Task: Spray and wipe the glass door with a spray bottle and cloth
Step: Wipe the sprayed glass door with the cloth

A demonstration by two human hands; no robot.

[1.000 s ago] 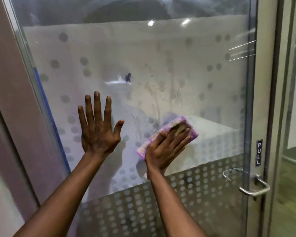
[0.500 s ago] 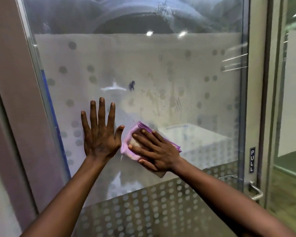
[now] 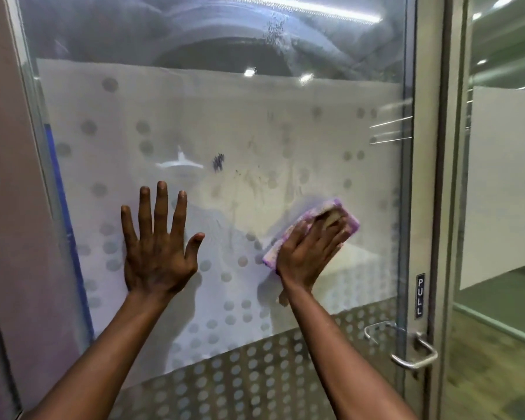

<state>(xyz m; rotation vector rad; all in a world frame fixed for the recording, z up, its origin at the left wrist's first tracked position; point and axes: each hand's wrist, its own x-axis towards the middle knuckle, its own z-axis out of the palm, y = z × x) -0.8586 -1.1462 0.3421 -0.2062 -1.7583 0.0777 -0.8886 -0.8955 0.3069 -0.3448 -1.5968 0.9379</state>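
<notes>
The glass door (image 3: 255, 122) fills the view, frosted with a dotted pattern and smeared in the middle, with a dark scribble mark (image 3: 218, 162) above my hands. My left hand (image 3: 158, 247) lies flat on the glass with fingers spread and holds nothing. My right hand (image 3: 308, 248) presses a purple and cream cloth (image 3: 344, 218) against the glass to the right of centre. No spray bottle is in sight.
A metal door handle (image 3: 412, 354) sticks out at the lower right under a PULL label (image 3: 419, 296). The door frame (image 3: 428, 177) runs up the right side, with another glass panel (image 3: 503, 177) beyond. A wall (image 3: 9, 207) borders the left.
My right hand has swept the cloth from beside the left hand's thumb over to the right and slightly up. The left hand has stayed flat on the glass.
</notes>
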